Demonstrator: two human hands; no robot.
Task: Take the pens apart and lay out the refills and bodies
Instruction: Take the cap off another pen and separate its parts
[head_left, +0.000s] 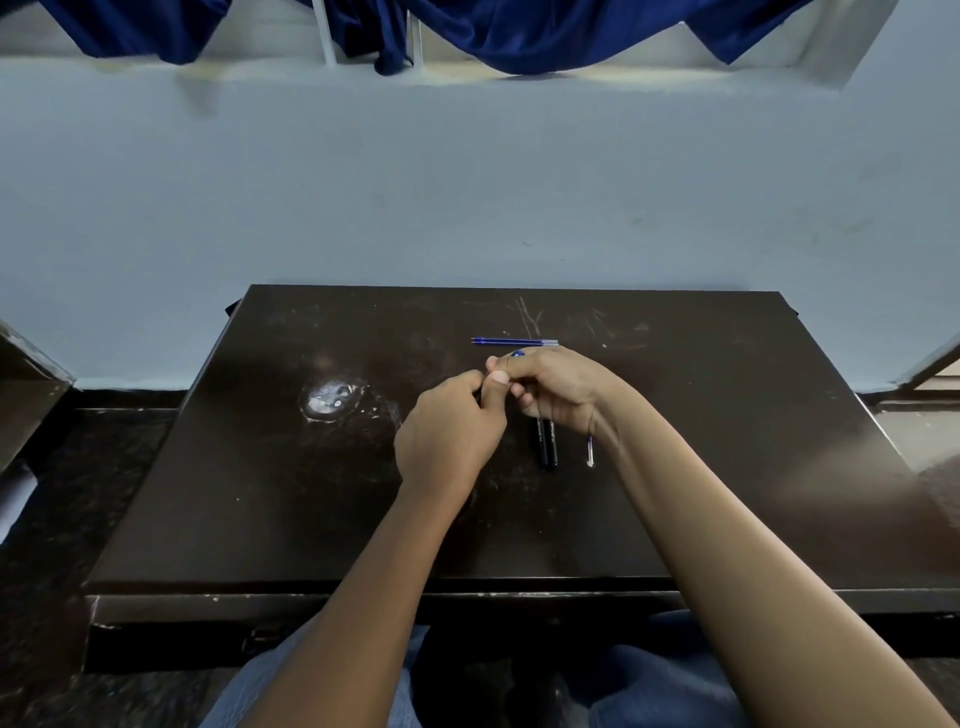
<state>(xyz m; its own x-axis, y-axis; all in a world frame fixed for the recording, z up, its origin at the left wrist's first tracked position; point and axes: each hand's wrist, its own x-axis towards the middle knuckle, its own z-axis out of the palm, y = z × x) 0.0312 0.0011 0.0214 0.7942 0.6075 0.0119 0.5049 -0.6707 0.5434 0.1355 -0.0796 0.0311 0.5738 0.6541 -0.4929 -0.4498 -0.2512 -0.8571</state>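
Above a dark, scuffed table (675, 467), two bare hands meet near its middle. The left hand (449, 426) is curled, its fingertips pinched together where it touches the right hand. The right hand (553, 387) is also curled, thumb pressed against the fingers, and a small blue tip (518, 354) pokes out above its knuckles. Both hands appear to be gripping one pen between them, but the pen is almost wholly hidden by the fingers, so how it is held cannot be told.

On the table just beyond the hands lie blue refills (514, 342), side by side and touching, running left to right. There seem to be two, though they sit too close together to be sure.

Below the right hand, two black bodies (546, 444) lie next to each other, pointing toward the person, their far ends covered by the hand. Pale printed lettering on them is too small to read. Just to their right, beside the right wrist, a thin clear piece (589, 451) with a white end also points toward the person.

A pale worn patch (328, 399) marks the table left of the hands. A pale blue wall (467, 182) stands behind the table, with a dark blue cloth (519, 31) draped at the top. Blue jeans (665, 686) show at the bottom edge.
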